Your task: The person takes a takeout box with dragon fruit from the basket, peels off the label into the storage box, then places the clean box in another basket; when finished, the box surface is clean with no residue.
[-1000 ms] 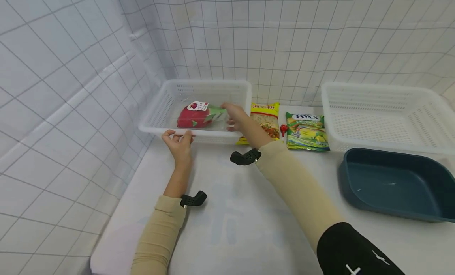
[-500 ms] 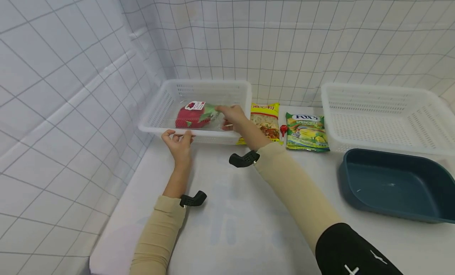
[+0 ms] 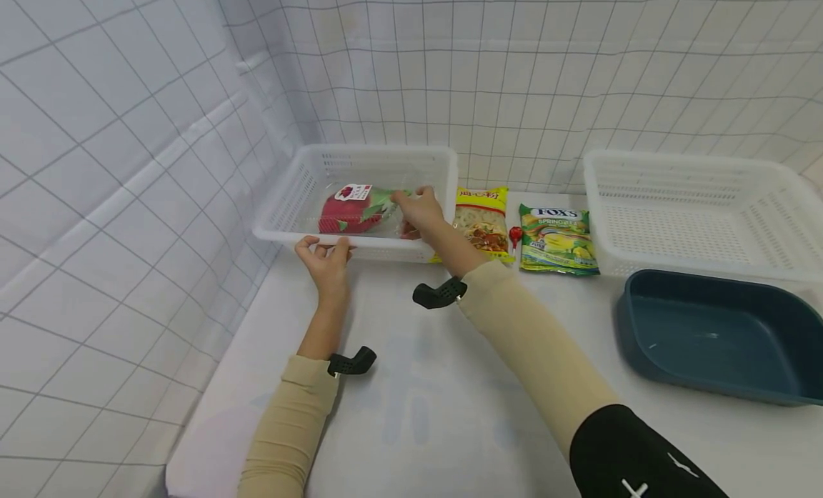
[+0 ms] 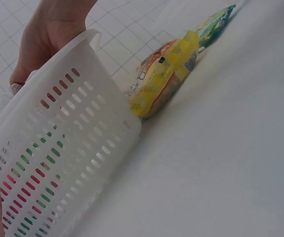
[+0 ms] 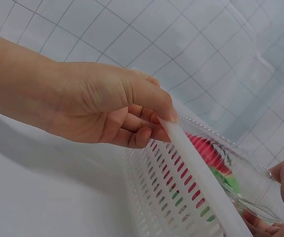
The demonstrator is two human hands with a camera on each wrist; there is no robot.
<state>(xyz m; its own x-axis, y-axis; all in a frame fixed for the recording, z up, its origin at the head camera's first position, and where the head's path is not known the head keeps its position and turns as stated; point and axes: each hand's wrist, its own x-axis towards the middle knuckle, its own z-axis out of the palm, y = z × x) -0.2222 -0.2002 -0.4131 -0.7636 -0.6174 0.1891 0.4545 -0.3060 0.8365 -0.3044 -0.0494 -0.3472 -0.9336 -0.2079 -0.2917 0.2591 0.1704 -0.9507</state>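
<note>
Soft light, faint shadows (wrist views greyer).

We see a red-and-green fruit (image 3: 345, 215) on its side in a clear, labelled box (image 5: 254, 189). The box sits inside our white, slotted basket (image 3: 392, 251).

Left hand (image 3: 326, 266) gripping white basket (image 3: 388, 248), right hand (image 3: 421, 213) holding packaged dragon fruit (image 3: 346, 212)

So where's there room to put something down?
Bare table lies between the left sleeve and right sleeve, in front of the left basket. The blue tub and right basket look bare inside too. Between the baskets it's crowded: yellow packet, small red item, green bag. The clear pack and right hand crowd the left basket.
</note>
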